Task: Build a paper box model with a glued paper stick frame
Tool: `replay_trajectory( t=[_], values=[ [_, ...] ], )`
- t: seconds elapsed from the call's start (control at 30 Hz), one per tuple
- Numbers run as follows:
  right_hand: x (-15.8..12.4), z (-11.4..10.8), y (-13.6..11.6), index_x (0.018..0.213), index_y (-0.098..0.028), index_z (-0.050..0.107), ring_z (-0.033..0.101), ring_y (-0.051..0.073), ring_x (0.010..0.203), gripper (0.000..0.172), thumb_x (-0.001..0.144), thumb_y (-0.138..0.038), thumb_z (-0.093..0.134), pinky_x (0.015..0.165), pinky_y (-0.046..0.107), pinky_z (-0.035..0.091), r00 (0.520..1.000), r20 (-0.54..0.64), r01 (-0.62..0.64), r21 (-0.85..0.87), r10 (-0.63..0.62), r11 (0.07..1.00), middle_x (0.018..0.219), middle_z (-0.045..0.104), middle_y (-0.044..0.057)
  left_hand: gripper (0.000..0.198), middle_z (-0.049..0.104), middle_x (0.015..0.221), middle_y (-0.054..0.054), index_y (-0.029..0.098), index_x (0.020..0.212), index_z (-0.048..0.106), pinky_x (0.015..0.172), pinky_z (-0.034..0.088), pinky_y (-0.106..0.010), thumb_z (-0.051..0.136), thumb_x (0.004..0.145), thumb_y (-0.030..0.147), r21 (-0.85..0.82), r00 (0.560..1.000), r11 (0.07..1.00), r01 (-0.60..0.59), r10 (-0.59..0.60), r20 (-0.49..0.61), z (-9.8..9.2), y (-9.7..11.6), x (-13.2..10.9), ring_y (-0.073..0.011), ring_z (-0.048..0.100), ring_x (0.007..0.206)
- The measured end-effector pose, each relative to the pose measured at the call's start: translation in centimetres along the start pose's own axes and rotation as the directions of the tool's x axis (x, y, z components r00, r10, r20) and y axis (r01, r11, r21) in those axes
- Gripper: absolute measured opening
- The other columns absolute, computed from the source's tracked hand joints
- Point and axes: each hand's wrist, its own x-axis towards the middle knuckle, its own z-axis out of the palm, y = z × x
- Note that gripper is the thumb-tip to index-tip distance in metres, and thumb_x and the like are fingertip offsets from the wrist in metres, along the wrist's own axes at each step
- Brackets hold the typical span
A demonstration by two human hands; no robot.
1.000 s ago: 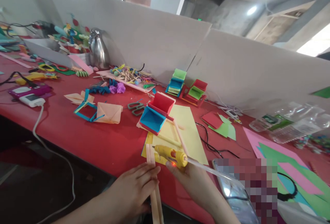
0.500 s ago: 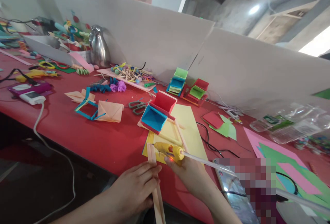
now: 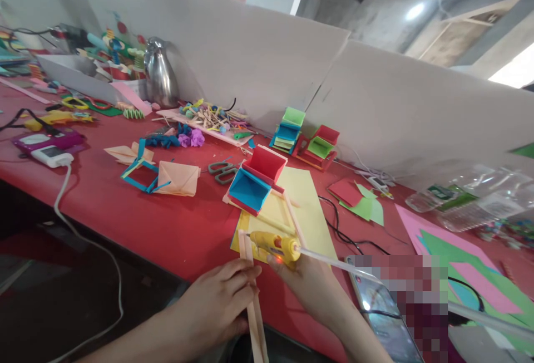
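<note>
While left hand (image 3: pixel 217 304) grips wooden sticks (image 3: pixel 251 302), right hand (image 3: pixel 306 285) clasps glue gun (image 3: pixel 273 244)

Bright, even daylight, window glare upper right, wide-angle bending at edges.

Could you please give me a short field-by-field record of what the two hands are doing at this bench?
Left hand: grips paired wooden sticks at the table's near edge
Right hand: holds yellow glue gun, nozzle at the sticks' far end
Beneath the gun: yellow paper sheet on red table
Behind: blue-and-red paper box, grey scissors
</note>
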Motion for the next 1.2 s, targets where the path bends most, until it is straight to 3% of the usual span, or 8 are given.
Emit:
replay_trajectory(
  t=[0.13, 0.33, 0.53, 0.6, 0.7, 0.83, 0.93, 1.2],
  values=[
    [0.1, -0.2, -0.1, 0.112, -0.022, 0.061, 0.061, 0.027, 0.099, 0.036, 0.085, -0.039, 0.043, 0.083, 0.037, 0.046, 1.0, 0.008, -0.014, 0.004, 0.014, 1.0, 0.104, 0.068, 0.009, 0.034, 0.057, 0.125, -0.007, 0.014, 0.106, 0.058, 0.095, 0.045, -0.032, 0.06, 0.079, 0.034, -0.029, 0.999, 0.999, 0.036, -0.036, 0.015, -0.2, 0.0, -0.1, -0.0222, 0.047, 0.116],
    [-0.2, -0.1, 0.0, 0.114, -0.022, 0.059, 0.059, 0.025, 0.103, 0.035, 0.086, -0.037, 0.043, 0.084, 0.036, 0.046, 0.999, 0.016, 0.044, 0.063, -0.045, 0.997, 0.11, 0.065, 0.008, 0.067, 0.053, 0.128, -0.008, 0.015, 0.113, 0.055, 0.096, 0.044, -0.037, 0.051, 0.069, 0.065, -0.09, 0.999, 0.996, 0.02, -0.018, 0.03, -0.3, -0.5, -0.4, -0.0255, 0.046, 0.116],
    [-0.9, -0.1, 0.0, 0.105, -0.023, 0.062, 0.061, 0.024, 0.095, 0.033, 0.087, -0.041, 0.041, 0.081, 0.034, 0.047, 0.999, 0.013, 0.034, 0.072, -0.035, 0.997, 0.102, 0.067, 0.007, 0.06, 0.059, 0.111, -0.01, 0.018, 0.108, 0.057, 0.08, 0.052, -0.035, 0.053, 0.069, 0.064, -0.149, 0.992, 0.982, 0.112, -0.1, 0.08, -0.9, -0.1, -0.2, -0.0238, 0.056, 0.098],
    [-1.1, -0.1, 0.0, 0.103, -0.022, 0.062, 0.061, 0.024, 0.093, 0.033, 0.087, -0.041, 0.042, 0.08, 0.035, 0.047, 1.0, 0.013, 0.025, 0.067, -0.026, 0.997, 0.101, 0.067, 0.007, 0.066, 0.058, 0.11, -0.011, 0.018, 0.113, 0.054, 0.08, 0.052, -0.036, 0.051, 0.068, 0.066, -0.144, 0.993, 0.984, 0.104, -0.094, 0.075, -0.8, 0.0, -0.4, -0.0244, 0.057, 0.099],
    [-1.3, 0.0, 0.1, 0.104, -0.023, 0.062, 0.061, 0.023, 0.094, 0.032, 0.087, -0.041, 0.042, 0.081, 0.035, 0.047, 0.999, 0.002, 0.044, 0.098, -0.044, 0.994, 0.102, 0.067, 0.006, 0.075, 0.057, 0.117, -0.014, 0.013, 0.122, 0.045, 0.088, 0.049, -0.037, 0.044, 0.071, 0.068, -0.099, 0.993, 0.989, 0.111, -0.113, -0.014, -0.2, -0.2, -0.9, -0.0262, 0.053, 0.109],
    [-1.3, 0.1, 0.2, 0.111, -0.025, 0.06, 0.059, 0.024, 0.1, 0.033, 0.086, -0.04, 0.043, 0.086, 0.036, 0.045, 0.998, 0.001, 0.059, 0.14, -0.059, 0.988, 0.107, 0.066, 0.005, 0.075, 0.046, 0.133, -0.017, 0.01, 0.13, 0.035, 0.101, 0.037, -0.043, 0.042, 0.078, 0.062, -0.012, 0.958, 0.973, 0.229, -0.228, -0.176, 0.3, -0.9, -1.1, -0.0278, 0.038, 0.126],
    [-1.3, 0.2, 0.3, 0.114, -0.027, 0.058, 0.058, 0.024, 0.102, 0.035, 0.086, -0.041, 0.043, 0.087, 0.037, 0.044, 0.998, 0.011, 0.053, 0.123, -0.055, 0.991, 0.109, 0.065, 0.005, 0.086, 0.037, 0.14, -0.016, 0.009, 0.137, 0.026, 0.105, 0.03, -0.047, 0.043, 0.075, 0.066, 0.065, 0.955, 0.963, 0.262, -0.249, -0.164, 0.4, -1.3, -0.9, -0.0296, 0.029, 0.131],
    [-2.0, 0.2, 0.1, 0.102, -0.024, 0.063, 0.062, 0.024, 0.092, 0.031, 0.086, -0.041, 0.042, 0.078, 0.033, 0.047, 0.999, -0.011, 0.041, -0.007, -0.041, 0.999, 0.102, 0.067, 0.006, 0.078, 0.038, 0.141, -0.01, 0.014, 0.134, 0.035, 0.108, 0.024, -0.045, 0.053, 0.072, 0.058, 0.126, 0.942, 0.936, 0.328, -0.315, -0.117, 0.8, -1.0, -0.6, -0.0285, 0.029, 0.131]
  ],
)
